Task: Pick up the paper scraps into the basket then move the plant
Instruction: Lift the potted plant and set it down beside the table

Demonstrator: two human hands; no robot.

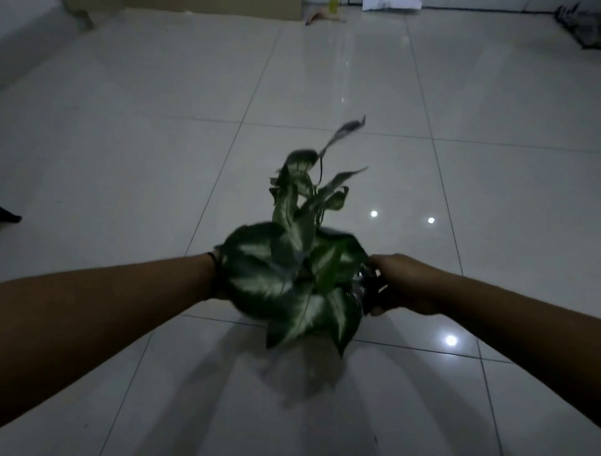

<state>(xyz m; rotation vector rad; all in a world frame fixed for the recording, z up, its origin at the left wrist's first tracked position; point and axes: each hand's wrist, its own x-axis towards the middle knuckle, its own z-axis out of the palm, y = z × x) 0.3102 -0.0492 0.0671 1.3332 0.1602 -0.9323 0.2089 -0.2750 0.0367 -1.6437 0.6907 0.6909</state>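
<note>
A plant (292,276) with dark green, white-veined leaves hangs above the tiled floor between my two arms, its shadow on the tiles below. My right hand (403,286) grips the dark pot's right side, where a bit of the pot (370,293) shows. My left hand (217,276) reaches to the pot's left side and is almost wholly hidden behind the leaves, only the wrist with a dark band showing. No basket and no paper scraps appear near my hands.
Glossy white floor tiles (130,162) spread all around. Cardboard and a yellow bottle (333,6) lie at the far wall, white paper (390,4) beside them, and a dark cloth heap (582,26) at the far right. A dark object (9,216) pokes in at the left edge.
</note>
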